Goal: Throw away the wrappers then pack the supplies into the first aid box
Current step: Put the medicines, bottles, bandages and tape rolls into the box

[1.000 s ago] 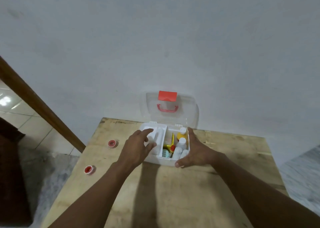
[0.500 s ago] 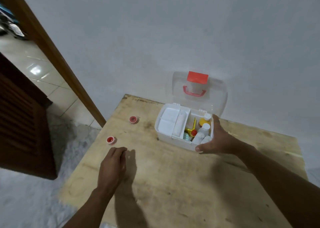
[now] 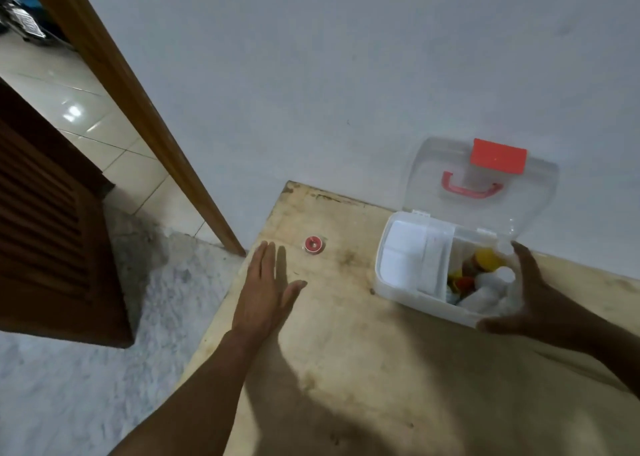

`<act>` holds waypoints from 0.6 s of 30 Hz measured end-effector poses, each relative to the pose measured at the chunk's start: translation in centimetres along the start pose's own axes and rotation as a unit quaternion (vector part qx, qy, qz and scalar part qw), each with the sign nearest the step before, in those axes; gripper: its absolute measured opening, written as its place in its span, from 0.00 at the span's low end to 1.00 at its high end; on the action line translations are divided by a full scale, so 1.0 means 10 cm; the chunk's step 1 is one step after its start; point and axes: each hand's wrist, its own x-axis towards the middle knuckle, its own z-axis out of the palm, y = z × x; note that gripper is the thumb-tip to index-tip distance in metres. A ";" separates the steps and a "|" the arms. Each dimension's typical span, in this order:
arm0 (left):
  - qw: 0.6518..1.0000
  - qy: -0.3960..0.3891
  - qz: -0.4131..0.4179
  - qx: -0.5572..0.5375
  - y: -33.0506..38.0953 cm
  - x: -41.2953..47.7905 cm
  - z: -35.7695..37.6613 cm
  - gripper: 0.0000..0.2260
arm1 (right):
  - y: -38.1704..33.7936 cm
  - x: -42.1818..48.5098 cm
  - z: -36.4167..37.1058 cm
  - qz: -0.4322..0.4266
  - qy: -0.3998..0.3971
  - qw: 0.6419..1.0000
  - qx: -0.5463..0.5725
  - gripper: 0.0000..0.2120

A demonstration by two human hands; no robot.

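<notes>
- Here the first aid box (image 3: 446, 268) sits near the tabletop's (image 3: 363, 351) far edge, its clear lid (image 3: 485, 192) raised against the wall.
- Inside, white pads fill its left compartment and small bottles (image 3: 485, 286) its right.
- The right hand (image 3: 533, 296) cups the box's right end, fingers spread.
- The left hand (image 3: 263, 289) lies flat and empty, fingers extended, at the left edge.
- A red tape roll (image 3: 313, 244) rests just beyond those fingertips.
</notes>
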 end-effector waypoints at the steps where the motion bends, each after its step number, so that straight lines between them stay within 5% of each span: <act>1: 1.000 -0.014 0.019 0.002 -0.01 0.06 0.04 0.36 | -0.05 -0.01 0.01 0.003 0.000 1.000 0.005 0.67; 9: 0.996 -0.052 0.046 -0.062 0.24 0.49 0.22 0.36 | -0.14 -0.03 0.01 0.042 0.004 0.998 0.050 0.64; 18: 0.992 -0.052 0.048 -0.100 0.38 0.68 0.20 0.15 | -0.12 -0.03 0.02 0.038 0.016 0.999 0.027 0.63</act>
